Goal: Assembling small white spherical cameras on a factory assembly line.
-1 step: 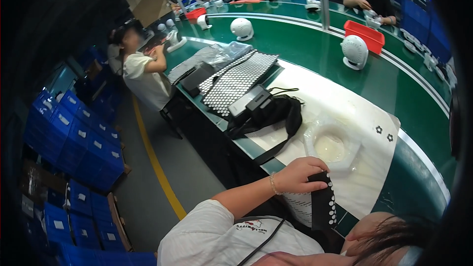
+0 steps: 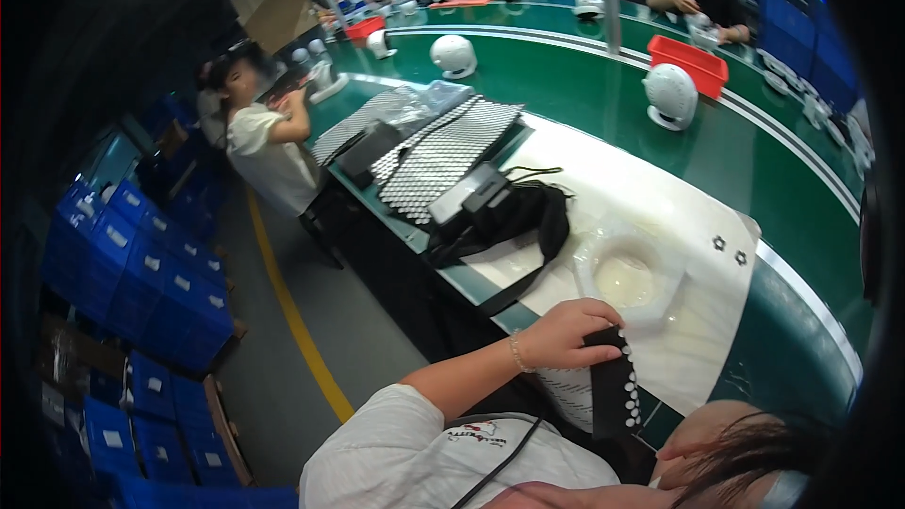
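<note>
My left hand (image 2: 572, 332) pinches the top edge of a black sheet (image 2: 606, 398) between thumb and fingers. White round pads run down that sheet's right edge, and its paler side, with rows of print, faces left. Just beyond the hand, a whitish tub (image 2: 630, 280) with a round opening, wrapped in clear plastic, rests on a white sheet of paper (image 2: 627, 165). My right hand is out of sight; only bare skin and hair show at the lower right, and I cannot tell which part of the arm it is.
Left of the tub lie a black strapped bag (image 2: 528, 231), a grey device (image 2: 468, 195) and sheets of white dots (image 2: 438, 160). Beyond are white rounded housings (image 2: 671, 96) and a red bin (image 2: 688, 64). Co-workers sit around; blue crates (image 2: 141, 264) stack at left.
The whole scene lies slightly farther left in the picture. My left hand keeps its pinch on the black sheet.
</note>
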A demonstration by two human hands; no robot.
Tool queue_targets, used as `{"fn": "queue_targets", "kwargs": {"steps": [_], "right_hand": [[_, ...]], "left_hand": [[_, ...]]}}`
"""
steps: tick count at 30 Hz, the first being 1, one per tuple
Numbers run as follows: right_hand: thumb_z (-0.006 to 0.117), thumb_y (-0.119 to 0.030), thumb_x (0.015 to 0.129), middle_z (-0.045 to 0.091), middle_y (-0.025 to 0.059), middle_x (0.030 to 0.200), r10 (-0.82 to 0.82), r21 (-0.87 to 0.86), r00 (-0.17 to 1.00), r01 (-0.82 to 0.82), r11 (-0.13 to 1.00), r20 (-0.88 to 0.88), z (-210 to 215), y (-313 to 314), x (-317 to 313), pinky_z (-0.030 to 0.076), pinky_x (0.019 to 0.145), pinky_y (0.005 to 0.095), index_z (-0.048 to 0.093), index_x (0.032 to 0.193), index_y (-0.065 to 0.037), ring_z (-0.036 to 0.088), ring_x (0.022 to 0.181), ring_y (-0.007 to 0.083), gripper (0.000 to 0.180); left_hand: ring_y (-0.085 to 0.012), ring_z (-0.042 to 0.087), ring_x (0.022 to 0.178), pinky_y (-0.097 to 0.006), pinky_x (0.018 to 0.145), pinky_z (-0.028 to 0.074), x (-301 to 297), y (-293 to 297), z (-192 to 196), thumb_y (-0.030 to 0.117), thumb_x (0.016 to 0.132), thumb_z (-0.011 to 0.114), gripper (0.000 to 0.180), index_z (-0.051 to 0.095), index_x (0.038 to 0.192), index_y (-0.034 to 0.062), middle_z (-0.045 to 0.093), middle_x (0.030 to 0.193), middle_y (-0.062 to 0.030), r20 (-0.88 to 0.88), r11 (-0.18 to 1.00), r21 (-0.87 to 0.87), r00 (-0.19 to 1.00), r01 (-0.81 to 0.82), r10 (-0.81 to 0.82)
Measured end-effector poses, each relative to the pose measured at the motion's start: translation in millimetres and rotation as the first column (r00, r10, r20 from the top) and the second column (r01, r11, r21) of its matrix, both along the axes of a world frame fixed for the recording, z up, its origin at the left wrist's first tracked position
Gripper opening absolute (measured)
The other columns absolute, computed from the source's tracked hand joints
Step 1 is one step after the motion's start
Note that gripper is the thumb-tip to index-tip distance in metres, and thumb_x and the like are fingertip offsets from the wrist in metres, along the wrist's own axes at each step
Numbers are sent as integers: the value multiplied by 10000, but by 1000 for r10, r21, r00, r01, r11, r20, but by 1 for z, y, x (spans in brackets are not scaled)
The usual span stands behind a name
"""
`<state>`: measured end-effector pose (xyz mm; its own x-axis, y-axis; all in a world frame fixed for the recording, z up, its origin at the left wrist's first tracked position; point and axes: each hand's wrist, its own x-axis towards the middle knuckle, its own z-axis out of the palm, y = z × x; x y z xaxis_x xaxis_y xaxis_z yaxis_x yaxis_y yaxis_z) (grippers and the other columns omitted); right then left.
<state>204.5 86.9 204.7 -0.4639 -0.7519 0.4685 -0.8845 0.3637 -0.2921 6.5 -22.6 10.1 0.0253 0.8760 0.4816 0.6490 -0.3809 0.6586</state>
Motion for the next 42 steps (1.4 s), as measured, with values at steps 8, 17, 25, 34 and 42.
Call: {"fn": "queue_targets", "kwargs": {"steps": [8,17,25,34,42], "right_hand": [[538,-57,742,610,73,835,164,271,903,-56,961,-397,-51,18,25,481,668,272,619,754,1,605,716,136,100],[472,-146,857,597,111,759,-266,-665,963,172,727,-42,-59,59,-22,457,668,349,588,795,39,584,709,246,226],[523,-145,783,506,106,1164,-965,-21,-74,996,-82,251,-200,196,-83,366,898,336,587,1004,-70,467,1080,279,242],[586,-252,769,430,114,1276,-947,169,-162,979,-118,278,-193,203,-126,306,983,356,564,1069,-56,393,1178,284,359],[492,-315,855,424,170,1262,-906,106,-134,989,-99,401,-221,297,-197,286,994,331,505,1125,3,367,1196,297,417]], "left_hand": [[-275,572,842,-319,733,457,-4,-2,5,219,735,648,258,592,813,-20,597,945,-123,-1,999,-48,1000,-20,20],[-258,577,841,-305,741,459,-4,-3,-1,217,733,657,250,598,805,-16,599,941,-115,78,999,-40,997,19,-16],[-232,553,900,-296,786,431,-6,-9,5,169,781,606,225,580,892,-25,570,996,-107,249,971,-121,953,209,-174],[-218,524,928,-285,821,401,-61,-38,14,200,805,588,282,554,993,-8,548,996,-97,330,986,-133,942,103,-54],[-235,505,966,-303,850,394,-74,-45,-7,182,804,578,306,517,1045,4,522,1007,-116,376,973,-228,924,23,67]]}}
